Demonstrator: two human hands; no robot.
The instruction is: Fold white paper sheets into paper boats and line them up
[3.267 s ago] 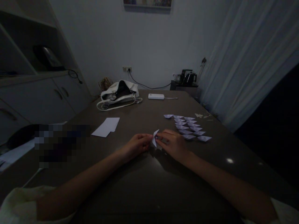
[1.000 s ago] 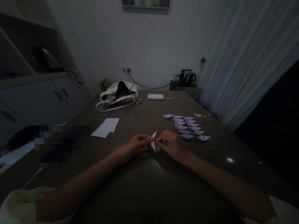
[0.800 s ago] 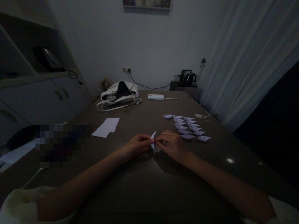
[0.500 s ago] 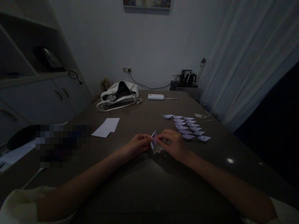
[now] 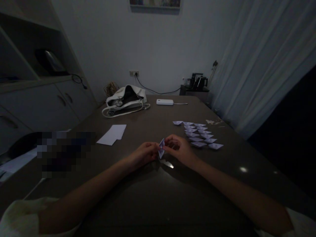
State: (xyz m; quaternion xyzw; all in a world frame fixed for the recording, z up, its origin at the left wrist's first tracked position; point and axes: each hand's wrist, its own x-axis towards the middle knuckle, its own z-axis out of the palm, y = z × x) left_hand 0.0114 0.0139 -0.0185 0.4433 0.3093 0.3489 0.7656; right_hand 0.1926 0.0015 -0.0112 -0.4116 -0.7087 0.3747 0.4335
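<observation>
A small folded paper boat [image 5: 161,152] is held on end above the table, between my two hands. My left hand [image 5: 146,152] pinches its left side between thumb and fingers. On the opposite side, my right hand [image 5: 180,149] has its thumb and fingertips at the boat, the fingers curled around the right edge. Several finished white paper boats [image 5: 197,144] lie in two slanting rows just right of my right hand. Beyond my left hand lie flat white paper sheets [image 5: 110,135], overlapping each other.
A white handbag [image 5: 127,100] sits at the back left of the table [image 5: 148,197]. A white power bank [image 5: 165,102] with a short cable lies at the far end. Paper scraps [image 5: 213,122] are near the right edge. A blurred patch covers items at left.
My right hand's fingers have shifted and loosened around the boat, showing more of its folded face. The boat has turned slightly; my left hand stays nearly still.
</observation>
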